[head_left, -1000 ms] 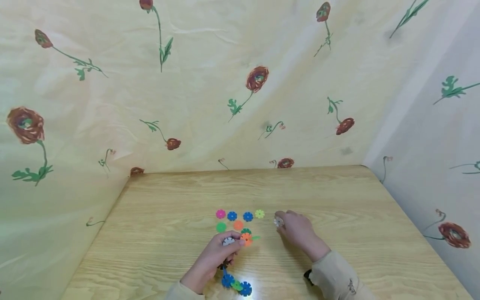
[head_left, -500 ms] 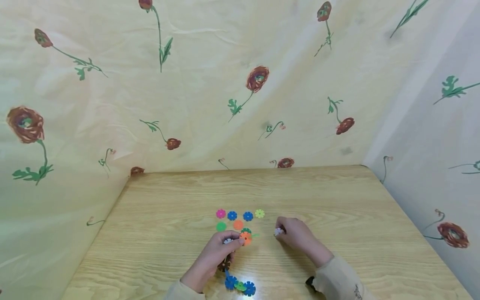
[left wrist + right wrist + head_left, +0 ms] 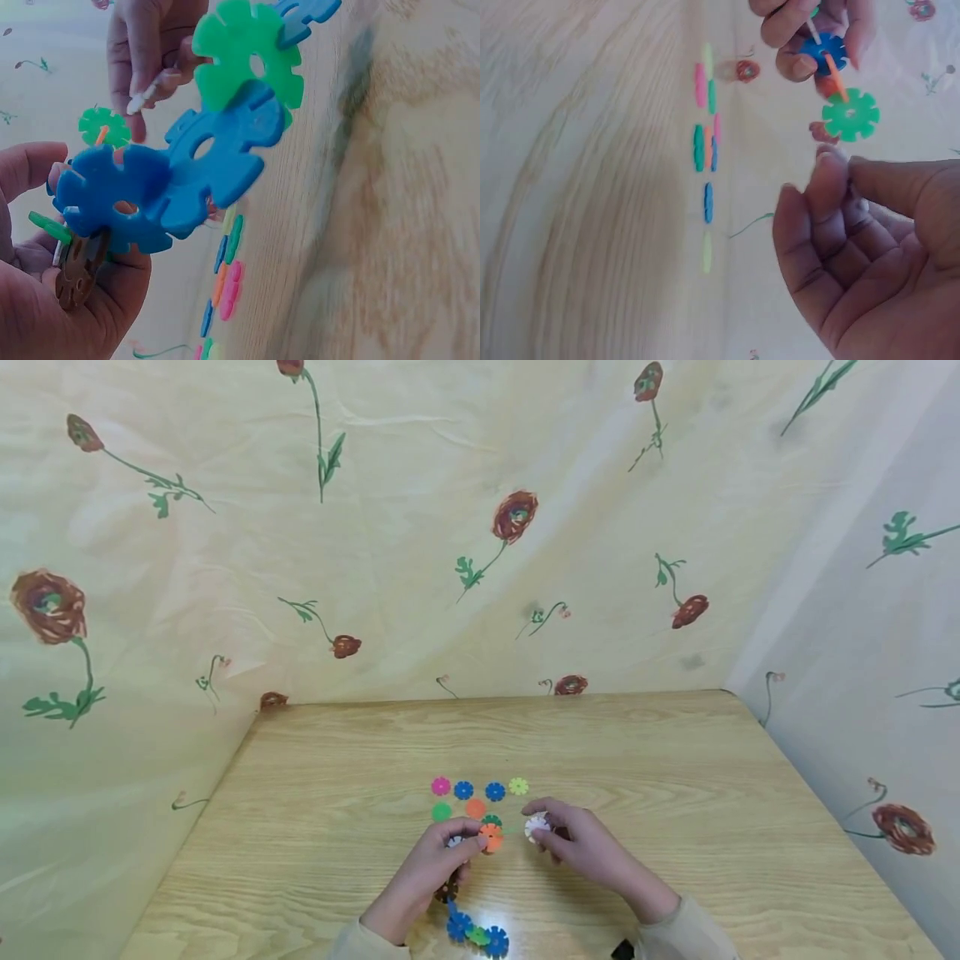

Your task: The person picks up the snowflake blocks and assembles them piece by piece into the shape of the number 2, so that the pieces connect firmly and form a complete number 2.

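Observation:
My left hand (image 3: 431, 864) grips a chain of slotted plastic snowflake discs. An orange disc (image 3: 491, 837) sticks out at the thumb. A green disc (image 3: 863, 124) is slotted onto it at the free end. Below the hand, blue discs (image 3: 460, 927) and a green one (image 3: 225, 52) hang in the other part of the chain, beyond a brown disc (image 3: 81, 271) by the palm. To the right, my right hand (image 3: 596, 852) pinches a white snowflake disc (image 3: 536, 827), close to the chain's green end but apart from it. In the right wrist view the fingers hide the white disc.
Loose discs lie flat on the wooden table (image 3: 360, 760) just beyond the left hand: a pink one (image 3: 441, 786), blue ones (image 3: 495, 792), a yellow-green one (image 3: 518, 786) and others. A flower-printed cloth (image 3: 405, 552) rises behind the table. A black object (image 3: 623, 950) shows by the right sleeve.
My right hand has come left and slightly nearer with the white disc, which now faces the camera more. The left hand stays almost still while the hanging chain sways slightly.

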{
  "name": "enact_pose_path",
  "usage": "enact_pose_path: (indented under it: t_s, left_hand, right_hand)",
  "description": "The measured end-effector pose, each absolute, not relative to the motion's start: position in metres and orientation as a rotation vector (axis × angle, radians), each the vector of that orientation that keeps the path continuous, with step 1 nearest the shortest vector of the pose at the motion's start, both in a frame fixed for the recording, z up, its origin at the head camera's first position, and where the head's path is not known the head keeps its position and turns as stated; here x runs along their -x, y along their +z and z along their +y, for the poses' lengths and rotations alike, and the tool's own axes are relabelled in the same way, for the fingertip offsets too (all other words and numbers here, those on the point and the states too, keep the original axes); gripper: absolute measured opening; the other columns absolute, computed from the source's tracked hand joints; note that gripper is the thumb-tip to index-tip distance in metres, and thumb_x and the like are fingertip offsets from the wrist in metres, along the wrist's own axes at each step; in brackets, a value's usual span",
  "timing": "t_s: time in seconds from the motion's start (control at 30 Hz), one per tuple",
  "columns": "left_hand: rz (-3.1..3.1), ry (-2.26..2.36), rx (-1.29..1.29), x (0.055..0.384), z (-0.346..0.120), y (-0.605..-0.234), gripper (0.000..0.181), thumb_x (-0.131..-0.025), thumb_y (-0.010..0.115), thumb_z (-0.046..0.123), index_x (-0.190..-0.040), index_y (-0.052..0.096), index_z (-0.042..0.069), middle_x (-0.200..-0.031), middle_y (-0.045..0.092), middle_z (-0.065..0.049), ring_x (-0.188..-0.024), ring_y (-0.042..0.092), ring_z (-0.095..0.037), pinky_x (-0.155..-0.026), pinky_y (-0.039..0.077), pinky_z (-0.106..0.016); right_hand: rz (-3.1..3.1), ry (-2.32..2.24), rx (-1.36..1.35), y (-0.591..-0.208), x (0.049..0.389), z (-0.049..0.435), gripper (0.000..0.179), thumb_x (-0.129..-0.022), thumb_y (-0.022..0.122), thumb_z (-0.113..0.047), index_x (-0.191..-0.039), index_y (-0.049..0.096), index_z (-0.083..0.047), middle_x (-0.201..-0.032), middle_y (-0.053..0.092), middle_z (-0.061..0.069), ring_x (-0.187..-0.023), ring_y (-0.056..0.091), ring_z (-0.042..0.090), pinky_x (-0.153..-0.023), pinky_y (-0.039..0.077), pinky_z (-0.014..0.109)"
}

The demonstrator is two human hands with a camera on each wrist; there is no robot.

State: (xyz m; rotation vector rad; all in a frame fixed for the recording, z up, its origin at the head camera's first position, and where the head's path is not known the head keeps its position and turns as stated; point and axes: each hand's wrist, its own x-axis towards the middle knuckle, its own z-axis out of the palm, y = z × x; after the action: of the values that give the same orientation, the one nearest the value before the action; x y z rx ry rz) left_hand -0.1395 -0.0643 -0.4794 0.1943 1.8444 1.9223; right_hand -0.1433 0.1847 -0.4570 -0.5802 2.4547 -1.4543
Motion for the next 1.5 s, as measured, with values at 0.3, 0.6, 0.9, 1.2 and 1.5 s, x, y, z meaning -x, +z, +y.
enact_pose_path:
  t_s: [0.3, 0.6, 0.9, 1.2, 1.5]
  left_hand:
    - [1.797, 1.931, -0.215, 0.139, -0.066, -0.478, 0.025, -0.098, 0.061, 0.024, -0.11, 0.065, 0.002, -0.087, 0.059, 0.0, -0.056, 0.044, -0.009, -0.051, 0.043, -0.024]
    - [1.812, 1.869, -0.253, 0.138, -0.066, -0.48, 0.026, -0.098, 0.061, 0.027, -0.104, 0.067, 0.002, -0.075, 0.055, 0.001, -0.053, 0.045, -0.008, -0.051, 0.042, -0.023]
    - [1.806, 1.857, -0.28, 0.137, -0.063, -0.482, 0.024, -0.098, 0.061, 0.026, -0.092, 0.065, 0.003, -0.066, 0.049, 0.003, -0.052, 0.043, -0.008, -0.051, 0.039, -0.022]
    - [1.815, 1.871, -0.237, 0.14, -0.068, -0.481, 0.029, -0.098, 0.061, 0.028, -0.104, 0.066, 0.001, -0.072, 0.051, 0.0, -0.053, 0.045, -0.009, -0.051, 0.042, -0.023]
    - [1.763, 1.956, -0.14, 0.143, -0.078, -0.474, 0.025, -0.098, 0.06, 0.027, -0.104, 0.064, 0.003, -0.079, 0.057, 0.001, -0.055, 0.043, -0.008, -0.05, 0.041, -0.022]
  right_hand:
    - [2.391, -1.608, 0.587, -0.451, 0.137, 0.182, 0.02, -0.098, 0.058, -0.009, -0.118, 0.059, -0.005, -0.078, 0.062, 0.008, -0.06, 0.057, 0.021, -0.054, 0.053, 0.036]
    - [2.354, -1.626, 0.635, -0.45, 0.135, 0.177, 0.021, -0.099, 0.058, -0.011, -0.116, 0.06, 0.001, -0.077, 0.062, 0.008, -0.061, 0.057, 0.014, -0.055, 0.053, 0.037]
    - [2.346, -1.604, 0.579, -0.454, 0.136, 0.172, 0.016, -0.099, 0.056, -0.008, -0.112, 0.063, 0.0, -0.078, 0.062, 0.011, -0.061, 0.055, 0.014, -0.052, 0.051, 0.034]
    - [2.425, -1.579, 0.597, -0.458, 0.137, 0.17, 0.025, -0.1, 0.057, -0.014, -0.12, 0.059, 0.0, -0.078, 0.062, 0.008, -0.061, 0.058, 0.022, -0.052, 0.052, 0.032]
    - [2.632, -1.381, 0.593, -0.473, 0.148, 0.166, 0.017, -0.101, 0.052, -0.007, -0.107, 0.066, 0.0, -0.076, 0.063, 0.006, -0.055, 0.05, 0.008, -0.049, 0.047, 0.026]
